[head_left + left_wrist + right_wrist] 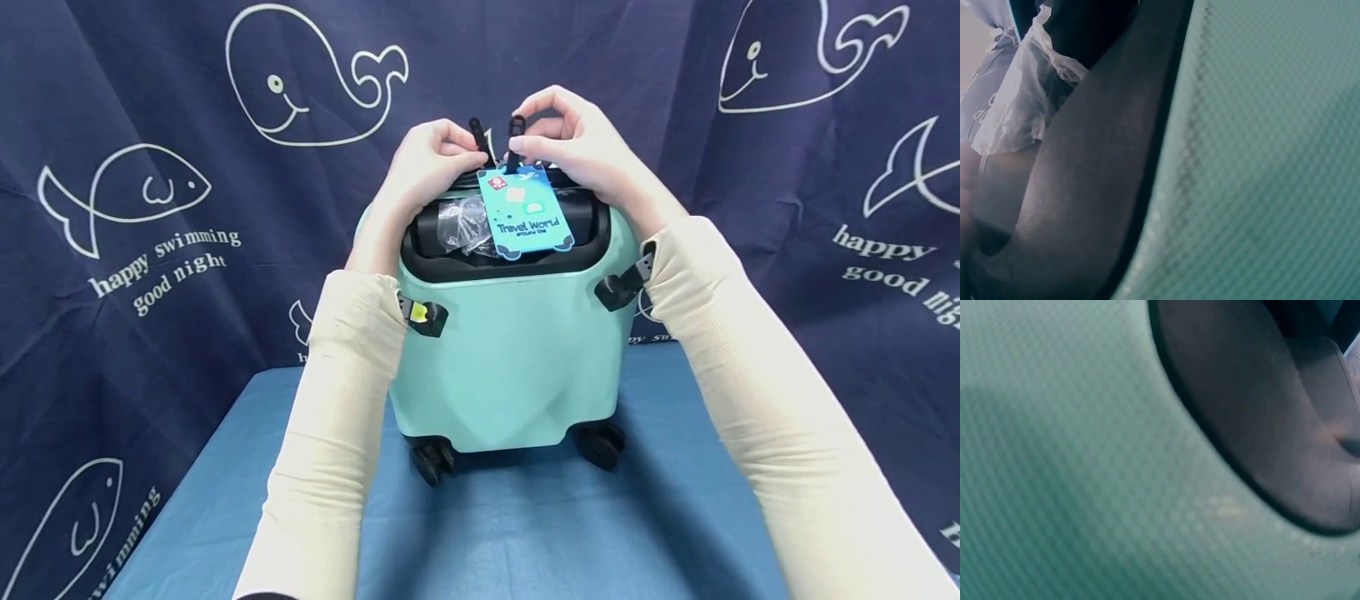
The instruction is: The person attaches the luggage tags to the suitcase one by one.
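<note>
A mint-green suitcase (510, 358) stands upright on its black wheels in the head view. At its top, a blue luggage tag (527, 218) printed "Travel World" hangs over the black handle recess. My left hand (431, 162) pinches one end of the tag's black strap (480, 137) between thumb and finger. The strap's other end, with a buckle, is pinched by my right hand (573, 142). Both wrist views show mostly the textured green shell (1272, 156) and the dark recess (1241, 394) up close; the fingers are hardly visible there.
A crumpled clear plastic wrap (467, 225) sits by the handle, left of the tag. Under the suitcase lies a blue cloth-covered table (517, 525). Behind hangs a navy curtain (480, 50) with whale and fish drawings.
</note>
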Action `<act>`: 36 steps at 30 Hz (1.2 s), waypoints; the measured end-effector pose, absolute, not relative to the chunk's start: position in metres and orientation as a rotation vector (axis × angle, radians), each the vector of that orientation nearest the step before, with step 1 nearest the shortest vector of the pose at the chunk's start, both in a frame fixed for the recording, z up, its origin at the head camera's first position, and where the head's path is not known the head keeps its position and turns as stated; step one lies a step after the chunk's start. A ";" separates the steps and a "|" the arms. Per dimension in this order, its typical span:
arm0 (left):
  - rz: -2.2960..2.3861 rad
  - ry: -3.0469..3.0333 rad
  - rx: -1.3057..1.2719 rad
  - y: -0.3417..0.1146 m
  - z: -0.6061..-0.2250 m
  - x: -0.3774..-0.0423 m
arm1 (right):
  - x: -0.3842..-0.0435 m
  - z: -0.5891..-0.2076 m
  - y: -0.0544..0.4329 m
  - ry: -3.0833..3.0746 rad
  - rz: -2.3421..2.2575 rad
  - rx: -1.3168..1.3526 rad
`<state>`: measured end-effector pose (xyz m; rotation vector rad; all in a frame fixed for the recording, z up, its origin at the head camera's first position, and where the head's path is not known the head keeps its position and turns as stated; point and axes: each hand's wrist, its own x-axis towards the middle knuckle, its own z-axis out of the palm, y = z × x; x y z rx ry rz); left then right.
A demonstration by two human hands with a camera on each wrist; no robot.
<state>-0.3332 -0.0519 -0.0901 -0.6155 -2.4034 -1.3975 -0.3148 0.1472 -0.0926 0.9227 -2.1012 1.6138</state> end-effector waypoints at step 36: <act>-0.951 -2.560 -0.545 -0.052 -0.084 -0.328 | -0.316 -0.088 0.143 -2.132 1.587 0.823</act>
